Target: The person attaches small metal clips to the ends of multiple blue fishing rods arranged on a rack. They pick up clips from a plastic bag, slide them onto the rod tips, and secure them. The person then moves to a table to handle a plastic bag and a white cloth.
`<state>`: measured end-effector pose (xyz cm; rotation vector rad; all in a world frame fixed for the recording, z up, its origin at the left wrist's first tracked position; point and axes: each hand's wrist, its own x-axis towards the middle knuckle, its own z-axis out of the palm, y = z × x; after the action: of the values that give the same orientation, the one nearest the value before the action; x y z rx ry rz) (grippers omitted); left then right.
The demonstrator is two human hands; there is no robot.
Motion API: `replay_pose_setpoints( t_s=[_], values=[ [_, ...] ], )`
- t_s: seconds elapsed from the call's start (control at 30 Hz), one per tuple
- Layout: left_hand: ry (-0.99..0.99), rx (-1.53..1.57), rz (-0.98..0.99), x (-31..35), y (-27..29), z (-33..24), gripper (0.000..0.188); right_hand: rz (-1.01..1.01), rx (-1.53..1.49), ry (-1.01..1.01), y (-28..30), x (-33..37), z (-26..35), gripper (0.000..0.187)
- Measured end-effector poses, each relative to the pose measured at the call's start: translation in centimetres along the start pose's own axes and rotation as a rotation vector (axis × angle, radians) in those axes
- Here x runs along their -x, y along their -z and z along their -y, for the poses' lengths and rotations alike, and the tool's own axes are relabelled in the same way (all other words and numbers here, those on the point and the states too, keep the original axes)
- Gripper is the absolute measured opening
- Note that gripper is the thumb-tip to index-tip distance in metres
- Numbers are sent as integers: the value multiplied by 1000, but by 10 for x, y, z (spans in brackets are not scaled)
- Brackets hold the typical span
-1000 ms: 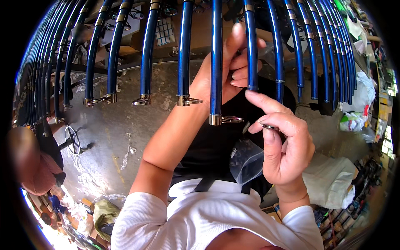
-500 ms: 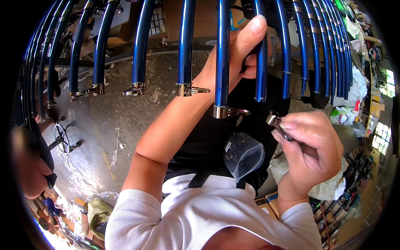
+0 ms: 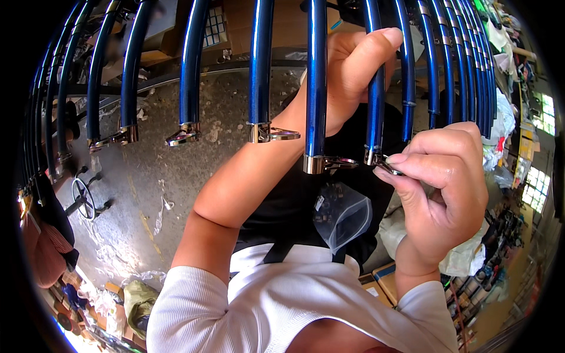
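My left hand (image 3: 353,70) is closed around a blue fishing rod (image 3: 375,112), with its thumb across the front; some fingers are hidden behind. My right hand (image 3: 444,185) pinches a small shiny metal line guide (image 3: 372,156) between thumb and fingertips. The guide's ring sits at the lower end of that rod. Just to the left hangs another blue rod (image 3: 316,76) with a similar metal guide (image 3: 318,165) on its end. A third rod (image 3: 260,70) beyond it also carries a guide (image 3: 271,133). On my lap lies a clear plastic bag (image 3: 347,217) with small dark pieces inside.
More blue rods hang in a row to both sides, several on the right without guides at their ends. A wheeled stool base (image 3: 85,197) stands on the concrete floor (image 3: 159,170) at left. Cardboard boxes (image 3: 382,282) and piled goods lie around.
My right hand has brought the guide left onto the rod's lower end. That rod has come down slightly with my left hand, whose thumb has shifted right.
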<state>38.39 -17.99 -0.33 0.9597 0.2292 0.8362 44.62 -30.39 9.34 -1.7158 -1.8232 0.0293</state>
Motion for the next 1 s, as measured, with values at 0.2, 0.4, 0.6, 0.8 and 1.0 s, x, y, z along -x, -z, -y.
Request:
replay_pose_setpoints(
  t_s=[0.2,0.4,0.6,0.8,1.0],
  values=[
    [44,31,-37,3,-4,-2,49,-7,73,54,0,-1,-1,27],
    [62,84,-24,2,-6,-3,49,-14,121,-14,2,2,1,48],
    [74,97,-69,6,-11,-4,48,-40,170,-39,-2,2,3,53],
    [124,102,23,4,0,-9,55,-121,102,-42,-11,-8,2,56],
    [115,208,67,-1,8,-1,68,-33,18,42,-1,1,3,57]
  ],
)
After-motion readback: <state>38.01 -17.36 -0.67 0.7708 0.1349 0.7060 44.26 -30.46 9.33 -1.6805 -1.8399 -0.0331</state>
